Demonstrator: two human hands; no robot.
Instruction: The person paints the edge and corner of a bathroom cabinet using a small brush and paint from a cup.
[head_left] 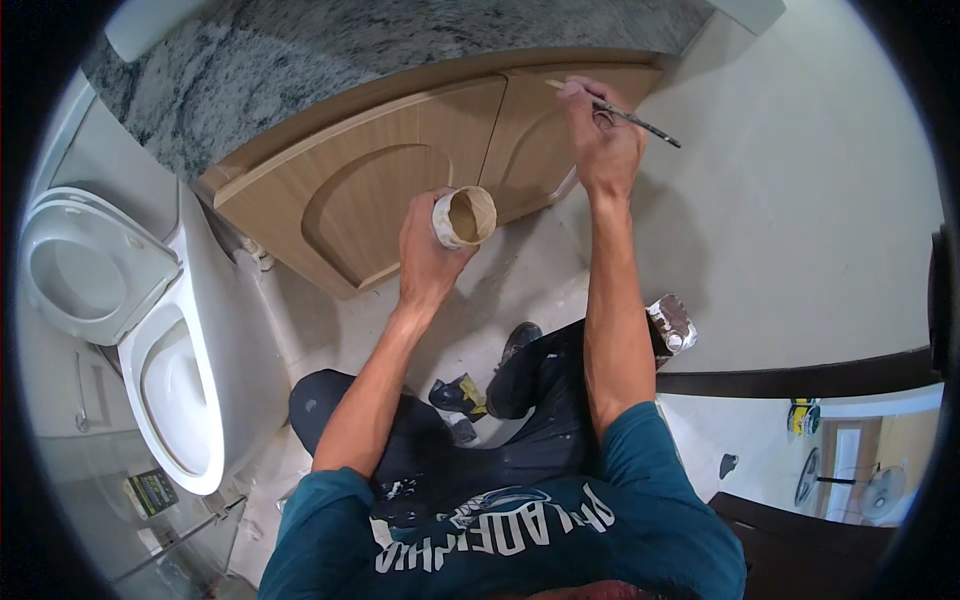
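My left hand (428, 262) grips a small pale cup (464, 216) with beige stuff inside, held in front of the left door of a wood-coloured cabinet (255, 215). My right hand (607, 145) holds a thin, stained brush (655, 128) slantwise at the upper part of the right cabinet door (535, 120), its light tip pointing left. Whether the tip touches the door I cannot tell. A speckled grey countertop (300, 70) runs above both doors.
A white toilet (205, 390) with its lid raised stands at my left. A pale wall (810, 200) rises on the right. A crumpled, stained container (672, 325) is beside my right forearm. Dark and yellow items (455, 395) lie on the floor between my legs.
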